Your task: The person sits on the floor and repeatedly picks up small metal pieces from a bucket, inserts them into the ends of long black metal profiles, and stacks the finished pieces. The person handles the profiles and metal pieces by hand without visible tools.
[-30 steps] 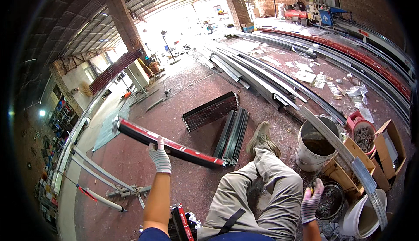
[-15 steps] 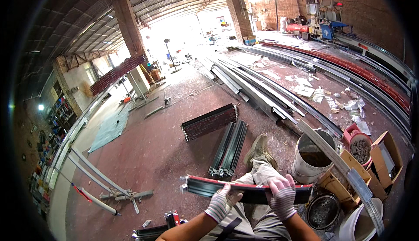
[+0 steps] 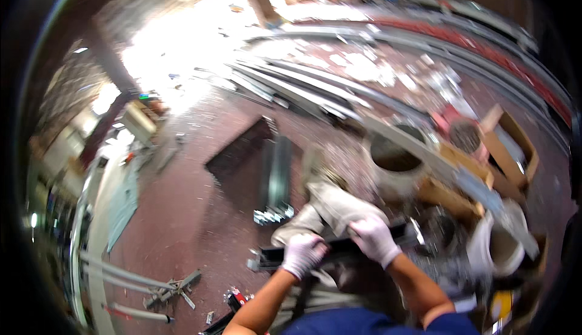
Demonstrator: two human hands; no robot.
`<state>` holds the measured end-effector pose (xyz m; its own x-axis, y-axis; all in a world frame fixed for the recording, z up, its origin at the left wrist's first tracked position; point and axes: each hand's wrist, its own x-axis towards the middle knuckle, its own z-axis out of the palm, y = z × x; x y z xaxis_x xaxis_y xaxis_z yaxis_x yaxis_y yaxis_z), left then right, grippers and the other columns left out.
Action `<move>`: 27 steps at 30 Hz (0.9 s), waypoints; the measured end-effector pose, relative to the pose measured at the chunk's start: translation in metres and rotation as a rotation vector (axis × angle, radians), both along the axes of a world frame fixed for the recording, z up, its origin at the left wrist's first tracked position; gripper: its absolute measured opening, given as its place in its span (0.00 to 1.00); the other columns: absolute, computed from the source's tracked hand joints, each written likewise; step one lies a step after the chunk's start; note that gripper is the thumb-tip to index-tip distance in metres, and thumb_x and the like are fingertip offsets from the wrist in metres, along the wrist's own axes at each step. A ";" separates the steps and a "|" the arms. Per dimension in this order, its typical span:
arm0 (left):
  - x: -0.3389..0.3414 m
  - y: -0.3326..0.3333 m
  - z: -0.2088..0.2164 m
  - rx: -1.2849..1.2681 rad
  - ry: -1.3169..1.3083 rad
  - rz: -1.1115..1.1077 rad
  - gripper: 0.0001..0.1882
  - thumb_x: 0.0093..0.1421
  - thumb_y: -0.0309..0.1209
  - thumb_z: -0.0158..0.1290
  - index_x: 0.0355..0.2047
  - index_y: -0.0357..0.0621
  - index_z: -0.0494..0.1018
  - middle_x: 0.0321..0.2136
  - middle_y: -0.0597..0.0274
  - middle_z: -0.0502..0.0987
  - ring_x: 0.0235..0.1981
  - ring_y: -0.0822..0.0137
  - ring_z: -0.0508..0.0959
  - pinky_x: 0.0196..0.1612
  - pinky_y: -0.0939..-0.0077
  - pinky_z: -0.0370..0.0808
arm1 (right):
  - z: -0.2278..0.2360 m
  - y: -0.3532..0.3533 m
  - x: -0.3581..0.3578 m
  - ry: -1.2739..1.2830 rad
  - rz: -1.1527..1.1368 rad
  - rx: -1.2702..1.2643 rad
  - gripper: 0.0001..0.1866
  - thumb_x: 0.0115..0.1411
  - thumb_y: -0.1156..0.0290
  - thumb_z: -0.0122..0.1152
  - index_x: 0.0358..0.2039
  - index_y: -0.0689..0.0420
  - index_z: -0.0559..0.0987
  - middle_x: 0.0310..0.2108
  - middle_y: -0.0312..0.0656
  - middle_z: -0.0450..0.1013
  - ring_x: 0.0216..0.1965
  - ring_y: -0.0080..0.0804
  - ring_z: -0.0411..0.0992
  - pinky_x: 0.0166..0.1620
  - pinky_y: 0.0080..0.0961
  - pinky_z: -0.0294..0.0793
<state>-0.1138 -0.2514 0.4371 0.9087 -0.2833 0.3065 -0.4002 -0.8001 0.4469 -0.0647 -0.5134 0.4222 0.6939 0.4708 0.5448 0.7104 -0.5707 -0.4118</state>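
Over my lap lies a short black metal profile [image 3: 273, 256], nearly level, its right end a little higher. My left hand [image 3: 303, 254], in a pale striped work glove, is closed round it near its left end. Further right, my gloved right hand [image 3: 374, 240] grips the same profile with the fingers curled over it. Motion blurs the fingertips. On the floor beyond my feet rest a bundle of dark profiles [image 3: 276, 174] and a stack of dark profiles [image 3: 239, 153] set at an angle. A few more short pieces [image 3: 233, 304] lie by my left forearm.
To the right stand a grey-white bucket [image 3: 388, 180], a pink bucket [image 3: 436, 123], a cardboard box [image 3: 521, 135] and a white bucket [image 3: 476, 247]. A long strip [image 3: 424, 156] slants across them. Long profiles [image 3: 291, 86] cover the floor ahead; a metal stand [image 3: 173, 292] is at left.
The view has swung and tipped downward, blurring the scene. The profile sits closer to my body, and its red upper strip no longer shows. Both hands keep hold of it.
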 end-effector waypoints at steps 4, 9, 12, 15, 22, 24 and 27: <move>-0.008 0.014 -0.055 -0.070 0.185 0.145 0.07 0.61 0.35 0.62 0.31 0.45 0.83 0.28 0.49 0.82 0.32 0.46 0.83 0.40 0.54 0.79 | 0.042 -0.047 -0.011 0.027 0.012 0.277 0.10 0.51 0.74 0.70 0.32 0.57 0.78 0.35 0.47 0.76 0.41 0.52 0.76 0.47 0.45 0.76; -0.016 0.004 -0.044 0.004 0.293 0.236 0.11 0.64 0.39 0.63 0.35 0.45 0.83 0.28 0.47 0.82 0.32 0.45 0.82 0.39 0.55 0.77 | -0.036 -0.194 -0.015 0.085 -0.734 0.692 0.08 0.66 0.74 0.66 0.45 0.60 0.84 0.42 0.50 0.82 0.44 0.42 0.81 0.52 0.31 0.79; -0.004 -0.007 -0.034 0.038 0.329 0.216 0.11 0.64 0.39 0.63 0.35 0.45 0.83 0.28 0.48 0.83 0.31 0.47 0.82 0.40 0.56 0.78 | -0.149 -0.275 -0.034 0.657 -1.087 0.189 0.16 0.66 0.56 0.63 0.45 0.54 0.86 0.47 0.53 0.82 0.49 0.55 0.80 0.54 0.42 0.79; -0.001 -0.008 -0.038 0.046 0.322 0.210 0.10 0.64 0.39 0.63 0.34 0.45 0.84 0.28 0.49 0.83 0.31 0.47 0.83 0.39 0.56 0.77 | -0.262 -0.304 -0.056 0.809 -1.045 -0.054 0.18 0.62 0.54 0.66 0.45 0.51 0.88 0.46 0.52 0.83 0.50 0.54 0.80 0.55 0.44 0.79; -0.005 -0.013 -0.021 -0.054 0.166 0.154 0.08 0.60 0.36 0.64 0.31 0.47 0.83 0.27 0.51 0.83 0.32 0.47 0.83 0.39 0.54 0.78 | -0.357 -0.270 -0.023 1.186 -0.939 -0.445 0.41 0.55 0.52 0.72 0.69 0.50 0.74 0.68 0.53 0.70 0.67 0.48 0.72 0.69 0.39 0.70; -0.010 -0.013 -0.020 -0.033 0.154 0.200 0.08 0.59 0.37 0.64 0.31 0.47 0.83 0.26 0.51 0.82 0.31 0.47 0.83 0.37 0.53 0.78 | -0.376 -0.260 -0.012 1.155 -0.838 -0.488 0.37 0.55 0.53 0.71 0.64 0.52 0.77 0.65 0.54 0.73 0.65 0.49 0.73 0.67 0.40 0.72; -0.010 -0.005 -0.024 0.031 0.174 0.200 0.09 0.60 0.39 0.64 0.31 0.47 0.83 0.26 0.50 0.82 0.31 0.47 0.83 0.37 0.52 0.78 | -0.400 -0.287 -0.006 1.094 -0.809 -0.414 0.31 0.55 0.53 0.70 0.58 0.55 0.81 0.60 0.55 0.76 0.63 0.51 0.75 0.64 0.42 0.74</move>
